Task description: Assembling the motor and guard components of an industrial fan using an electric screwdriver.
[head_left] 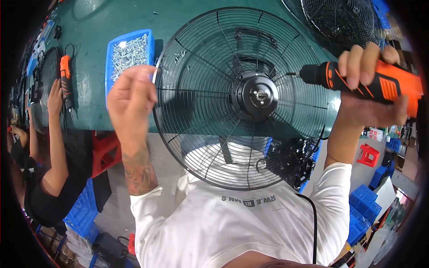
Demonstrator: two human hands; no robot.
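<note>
Over the green bench (91, 22), a fan (254, 96) sits between the left grip (133, 91), fingers curled, contents unclear, and right grip (365, 71), wrapped round a driver (316, 75) best kept straight.

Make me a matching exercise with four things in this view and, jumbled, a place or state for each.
Things:
1. Rectangular blue plastic tray
2. Nearest orange-and-black power screwdriver
3. Nearest round black wire fan guard
4. Green tabletop

Places and states:
A. Gripped in the person's right hand
B. Supporting the tray
C. Between the left hand and the right
D. Holding many small silver screws

Pairs: 1-D; 2-A; 3-C; 4-B
</note>
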